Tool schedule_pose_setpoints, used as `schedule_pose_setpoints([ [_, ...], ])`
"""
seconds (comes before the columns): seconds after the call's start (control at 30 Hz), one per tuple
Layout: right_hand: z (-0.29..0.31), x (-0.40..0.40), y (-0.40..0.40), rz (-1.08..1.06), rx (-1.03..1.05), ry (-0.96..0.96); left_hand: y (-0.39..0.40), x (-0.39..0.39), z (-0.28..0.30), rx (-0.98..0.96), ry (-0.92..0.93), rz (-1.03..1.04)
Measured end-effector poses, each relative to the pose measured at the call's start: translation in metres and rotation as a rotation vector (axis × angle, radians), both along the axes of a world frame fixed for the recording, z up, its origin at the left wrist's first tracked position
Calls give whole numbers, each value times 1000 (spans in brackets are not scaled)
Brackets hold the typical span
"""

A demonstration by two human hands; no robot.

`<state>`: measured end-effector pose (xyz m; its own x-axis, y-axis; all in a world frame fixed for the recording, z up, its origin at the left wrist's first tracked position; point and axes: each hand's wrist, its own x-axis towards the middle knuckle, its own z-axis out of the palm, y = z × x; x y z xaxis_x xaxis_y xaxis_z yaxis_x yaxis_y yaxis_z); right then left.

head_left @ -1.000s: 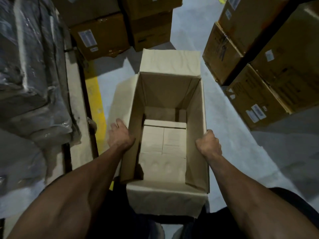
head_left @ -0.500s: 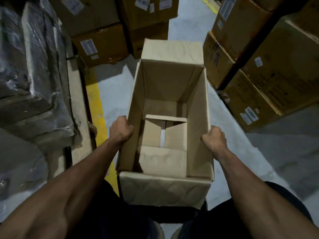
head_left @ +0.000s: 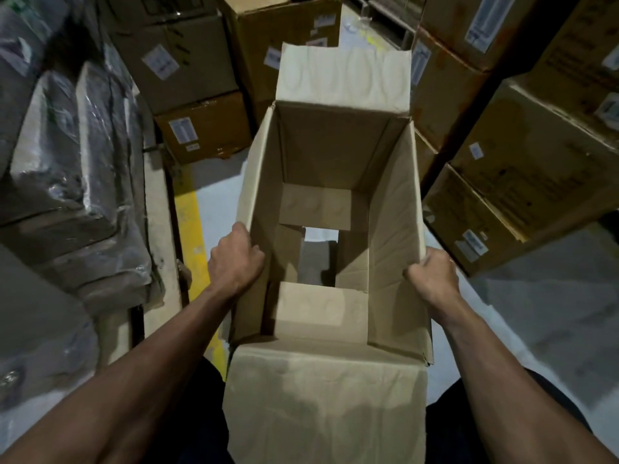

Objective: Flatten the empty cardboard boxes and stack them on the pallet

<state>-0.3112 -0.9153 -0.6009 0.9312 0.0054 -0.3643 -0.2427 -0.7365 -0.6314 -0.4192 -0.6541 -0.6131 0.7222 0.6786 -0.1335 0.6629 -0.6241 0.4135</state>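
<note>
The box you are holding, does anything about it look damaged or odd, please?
The box has a small tear at its near right top corner, and its right wall is creased. Its bottom flaps hang open, so the floor shows through. Both hands hold its side walls.

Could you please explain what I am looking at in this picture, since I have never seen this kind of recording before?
The picture comes from a camera worn on a person's head, looking down at their own bare arms. The left hand and right hand each grip a side wall of an open cardboard box. Its top flaps are spread, and its bottom flaps have parted, so the pale floor shows through the gap. Around it stand closed boxes, with plastic-wrapped goods on the left and a yellow floor line beside them. No pallet is clearly visible.
</note>
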Motion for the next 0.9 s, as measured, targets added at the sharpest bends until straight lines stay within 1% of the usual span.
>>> schedule_pose_setpoints([
  [0.07, 1, -2, 0, 0, -4, 10, -7, -2, 0, 49, -31, -28],
  [0.1, 1, -2, -1, 2, -4, 10, -12, -1, 2, 131, 2, -74],
  [0.17, 2, -1, -1, 5, 2, 2, -26, 5, 5, 325, 140, -219],
  [0.2, 2, 1, -1, 9, 4, -3, -36, 10, 5, 384, 184, -313],
  [0.23, 3, 2, 0, 12, 6, -5, -47, 15, 1, 403, 213, -418],
  [0.27, 3, 3, 1, 11, 13, -6, -59, 20, -7, 379, 233, -522],
  [0.3, 4, 4, 1, 8, 23, -4, -70, 24, -16, 298, 268, -597],
  [0.4, 7, 5, 2, 21, 47, -10, -95, 31, -56, -39, 503, -754],
  [0.47, 6, 7, 1, 30, 62, -7, -103, 38, -85, -146, 657, -842],
  [0.57, 4, 8, 0, 45, 90, -15, -103, 49, -124, -196, 768, -892],
  [0.7, 1, 11, -2, 53, 142, -7, -101, 55, -169, -209, 798, -824],
  [0.83, 1, 18, -2, 18, 196, -3, -103, 63, -188, -163, 788, -797],
  [0.9, 0, 19, -3, -2, 217, 6, -100, 69, -196, -207, 840, -766],
])
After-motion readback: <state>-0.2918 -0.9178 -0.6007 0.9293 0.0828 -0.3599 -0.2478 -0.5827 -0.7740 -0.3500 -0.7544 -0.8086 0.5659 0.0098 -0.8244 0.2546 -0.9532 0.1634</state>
